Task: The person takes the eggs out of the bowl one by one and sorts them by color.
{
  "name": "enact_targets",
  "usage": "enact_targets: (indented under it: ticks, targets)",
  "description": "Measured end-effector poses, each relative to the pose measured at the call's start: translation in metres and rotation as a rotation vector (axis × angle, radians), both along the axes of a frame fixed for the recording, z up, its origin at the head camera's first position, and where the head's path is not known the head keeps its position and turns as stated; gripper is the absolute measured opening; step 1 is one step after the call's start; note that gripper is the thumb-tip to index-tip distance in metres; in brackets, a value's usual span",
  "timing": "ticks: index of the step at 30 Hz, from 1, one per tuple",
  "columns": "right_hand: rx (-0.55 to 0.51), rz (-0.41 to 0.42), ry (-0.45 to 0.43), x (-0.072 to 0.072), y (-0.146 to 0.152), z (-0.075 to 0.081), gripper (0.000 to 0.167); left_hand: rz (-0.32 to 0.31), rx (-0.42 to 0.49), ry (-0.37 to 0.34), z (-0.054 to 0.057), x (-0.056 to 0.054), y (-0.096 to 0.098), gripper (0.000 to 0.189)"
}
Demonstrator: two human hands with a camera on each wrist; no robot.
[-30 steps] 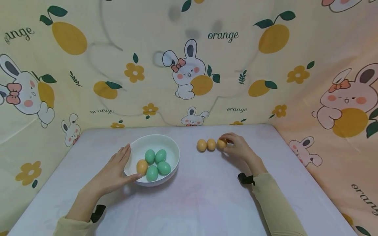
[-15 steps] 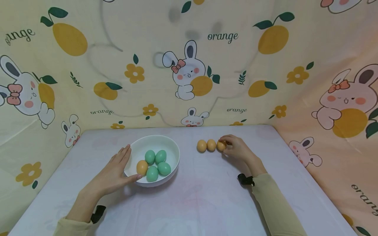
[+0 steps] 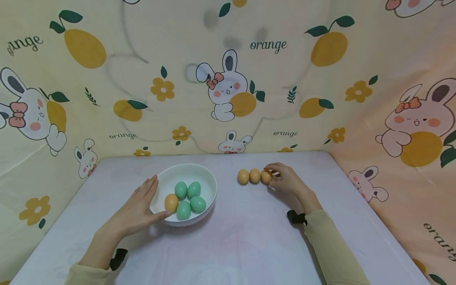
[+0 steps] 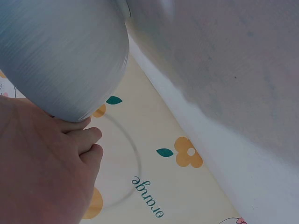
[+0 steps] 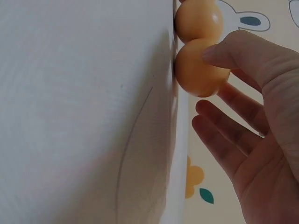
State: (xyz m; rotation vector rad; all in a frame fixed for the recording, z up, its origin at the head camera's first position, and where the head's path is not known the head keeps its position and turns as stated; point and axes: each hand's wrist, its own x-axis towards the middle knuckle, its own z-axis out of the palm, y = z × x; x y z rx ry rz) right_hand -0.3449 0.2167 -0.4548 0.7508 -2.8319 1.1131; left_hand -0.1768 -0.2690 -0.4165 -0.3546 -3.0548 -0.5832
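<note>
A white bowl (image 3: 204,174) stands left of centre in the head view, with several green eggs (image 3: 183,210) and one yellow-orange egg (image 3: 171,203) inside. My left hand (image 3: 137,209) rests spread along the bowl's left side, its fingers straight and the thumb at the near rim. In the left wrist view the fingers (image 4: 86,140) touch the bowl's outer wall (image 4: 79,60). My right hand (image 3: 288,180) pinches the rightmost egg (image 5: 198,70) of a row of three yellow-orange eggs. That egg sits on the table, touching or nearly touching the middle egg (image 3: 254,175); the left egg (image 3: 243,177) lies beyond.
The white-covered table (image 3: 228,249) reaches back to a patterned curtain (image 3: 278,79) with rabbits and oranges. More of this cloth hangs at both sides. A black strap piece shows at each wrist.
My right hand has slid the rightmost egg slightly left, narrowing the gap to the middle egg. The left hand and bowl stay in place; the head view has tilted up slightly.
</note>
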Motion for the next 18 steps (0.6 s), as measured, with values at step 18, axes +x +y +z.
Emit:
enact_targets:
  ticks: [18]
  targets:
    - [-0.009, 0.021, 0.130, 0.003, -0.003, 0.012, 0.051, 0.001, 0.002, 0.004, -0.001, 0.000, 0.000, 0.118]
